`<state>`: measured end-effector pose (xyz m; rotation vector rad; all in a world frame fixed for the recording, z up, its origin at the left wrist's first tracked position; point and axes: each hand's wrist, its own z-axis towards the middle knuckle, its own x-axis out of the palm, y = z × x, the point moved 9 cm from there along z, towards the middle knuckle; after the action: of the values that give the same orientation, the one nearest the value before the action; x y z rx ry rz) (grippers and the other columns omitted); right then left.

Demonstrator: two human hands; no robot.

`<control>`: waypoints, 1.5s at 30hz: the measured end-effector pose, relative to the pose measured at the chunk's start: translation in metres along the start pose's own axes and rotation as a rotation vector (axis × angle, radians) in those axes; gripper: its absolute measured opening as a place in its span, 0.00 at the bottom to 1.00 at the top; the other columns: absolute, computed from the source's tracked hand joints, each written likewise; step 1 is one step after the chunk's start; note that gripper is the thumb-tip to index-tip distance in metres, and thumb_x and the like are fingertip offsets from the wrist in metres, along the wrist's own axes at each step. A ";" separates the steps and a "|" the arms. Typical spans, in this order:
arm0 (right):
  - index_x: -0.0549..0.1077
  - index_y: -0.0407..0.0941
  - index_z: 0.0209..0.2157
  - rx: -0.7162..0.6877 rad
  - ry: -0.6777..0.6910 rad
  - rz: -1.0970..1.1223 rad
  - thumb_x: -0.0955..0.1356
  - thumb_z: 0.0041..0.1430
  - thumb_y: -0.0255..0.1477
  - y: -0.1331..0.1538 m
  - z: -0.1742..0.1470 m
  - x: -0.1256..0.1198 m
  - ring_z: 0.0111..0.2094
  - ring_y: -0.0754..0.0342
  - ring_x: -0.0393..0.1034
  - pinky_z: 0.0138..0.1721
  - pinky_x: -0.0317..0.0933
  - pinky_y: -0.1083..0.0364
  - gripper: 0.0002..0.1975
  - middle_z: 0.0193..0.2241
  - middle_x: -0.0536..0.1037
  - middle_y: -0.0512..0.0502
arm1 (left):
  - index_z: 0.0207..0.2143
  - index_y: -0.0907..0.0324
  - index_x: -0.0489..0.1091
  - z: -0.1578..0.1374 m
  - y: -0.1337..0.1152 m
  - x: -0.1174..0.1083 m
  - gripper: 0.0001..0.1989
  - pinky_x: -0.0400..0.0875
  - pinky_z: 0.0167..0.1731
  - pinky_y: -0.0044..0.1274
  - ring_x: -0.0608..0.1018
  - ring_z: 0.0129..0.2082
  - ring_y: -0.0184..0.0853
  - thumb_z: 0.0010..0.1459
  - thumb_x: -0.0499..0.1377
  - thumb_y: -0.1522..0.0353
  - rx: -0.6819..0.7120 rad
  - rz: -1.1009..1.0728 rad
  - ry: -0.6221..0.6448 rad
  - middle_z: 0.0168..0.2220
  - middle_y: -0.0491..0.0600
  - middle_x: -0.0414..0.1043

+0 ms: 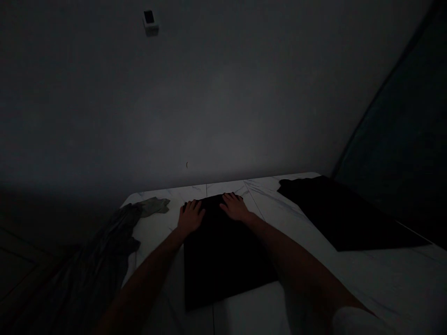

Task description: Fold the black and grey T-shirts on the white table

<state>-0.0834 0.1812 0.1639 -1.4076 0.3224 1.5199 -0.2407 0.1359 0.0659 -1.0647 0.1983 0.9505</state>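
A black cloth (223, 260), dark enough that its details do not show, lies flat on a white marble-patterned table (251, 307). My left hand (191, 217) rests on its far left corner, fingers spread and pointing away from me. On the far right corner lies my right hand (234, 206), also flat with the fingers apart. Both palms press on the cloth and neither hand grips it. The far edge of the cloth looks slightly wavy between and beyond the fingers.
A second black cloth (349, 218) is spread at the table's right side. Crumpled grey and dark clothing (111, 242) hangs over the left edge. Behind the table rises a plain wall (223, 102) with a small switch box (151, 21). A dark curtain-like sheet (398, 153) slopes at the right.
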 end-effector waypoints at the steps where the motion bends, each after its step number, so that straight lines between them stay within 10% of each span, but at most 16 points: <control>1: 0.54 0.42 0.69 0.021 0.026 -0.008 0.51 0.70 0.46 -0.002 -0.001 0.004 0.71 0.42 0.40 0.69 0.38 0.37 0.35 0.70 0.48 0.44 | 0.65 0.46 0.54 -0.001 0.002 0.005 0.32 0.46 0.74 0.50 0.50 0.73 0.43 0.61 0.39 0.51 -0.006 0.016 0.024 0.70 0.45 0.45; 8: 0.52 0.36 0.70 0.124 0.052 -0.033 0.57 0.68 0.45 -0.018 -0.026 -0.015 0.71 0.37 0.36 0.68 0.38 0.34 0.37 0.70 0.46 0.37 | 0.68 0.51 0.47 0.016 0.002 0.006 0.38 0.37 0.72 0.56 0.44 0.74 0.46 0.59 0.36 0.47 -0.015 0.107 0.123 0.72 0.51 0.38; 13: 0.66 0.39 0.60 0.269 -0.353 0.667 0.60 0.65 0.42 -0.022 -0.160 -0.064 0.58 0.50 0.64 0.62 0.59 0.51 0.29 0.58 0.68 0.38 | 0.64 0.57 0.55 0.062 -0.022 0.004 0.40 0.58 0.71 0.43 0.60 0.68 0.43 0.56 0.47 0.45 0.061 0.178 0.287 0.67 0.58 0.52; 17: 0.70 0.40 0.44 0.781 -0.454 1.243 0.67 0.50 0.60 -0.009 -0.307 -0.010 0.41 0.51 0.72 0.45 0.68 0.53 0.37 0.39 0.76 0.39 | 0.58 0.63 0.64 0.095 -0.031 0.009 0.39 0.68 0.64 0.35 0.70 0.59 0.36 0.52 0.56 0.46 0.103 0.248 0.459 0.60 0.59 0.63; 20: 0.66 0.42 0.48 1.057 -0.441 1.864 0.76 0.33 0.57 0.029 -0.355 0.045 0.50 0.46 0.73 0.52 0.70 0.52 0.46 0.50 0.74 0.36 | 0.51 0.65 0.69 0.106 -0.031 0.015 0.34 0.72 0.60 0.29 0.75 0.49 0.27 0.51 0.59 0.48 0.168 0.280 0.586 0.51 0.55 0.72; 28: 0.68 0.41 0.48 1.086 -0.308 2.143 0.83 0.28 0.38 0.028 -0.315 0.024 0.54 0.51 0.70 0.52 0.70 0.58 0.43 0.56 0.71 0.42 | 0.47 0.67 0.73 0.109 -0.018 0.011 0.34 0.74 0.53 0.24 0.76 0.42 0.24 0.44 0.66 0.52 0.122 0.335 0.708 0.45 0.54 0.76; 33: 0.67 0.39 0.36 1.030 -0.184 2.072 0.82 0.31 0.38 0.013 -0.303 0.020 0.38 0.58 0.72 0.50 0.70 0.56 0.33 0.34 0.75 0.47 | 0.45 0.65 0.75 0.097 -0.021 0.000 0.31 0.75 0.50 0.28 0.76 0.36 0.25 0.42 0.66 0.53 0.086 0.235 0.799 0.46 0.54 0.76; 38: 0.65 0.38 0.31 0.886 -0.016 1.777 0.80 0.39 0.41 0.001 -0.275 0.011 0.23 0.65 0.61 0.28 0.61 0.63 0.28 0.23 0.65 0.53 | 0.46 0.62 0.74 0.080 -0.008 -0.003 0.36 0.77 0.40 0.25 0.77 0.32 0.28 0.34 0.68 0.53 -0.009 0.014 0.937 0.50 0.56 0.74; 45: 0.67 0.40 0.40 0.996 0.064 1.606 0.71 0.56 0.39 -0.014 -0.253 -0.006 0.34 0.57 0.72 0.35 0.68 0.57 0.18 0.38 0.75 0.43 | 0.46 0.64 0.72 0.057 0.035 -0.008 0.42 0.75 0.37 0.18 0.78 0.37 0.28 0.26 0.73 0.54 -0.195 -0.392 0.941 0.55 0.60 0.70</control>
<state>0.0773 -0.0042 0.1017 -0.1555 2.2425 1.8830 -0.2877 0.1827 0.0759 -1.6057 0.6480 0.0604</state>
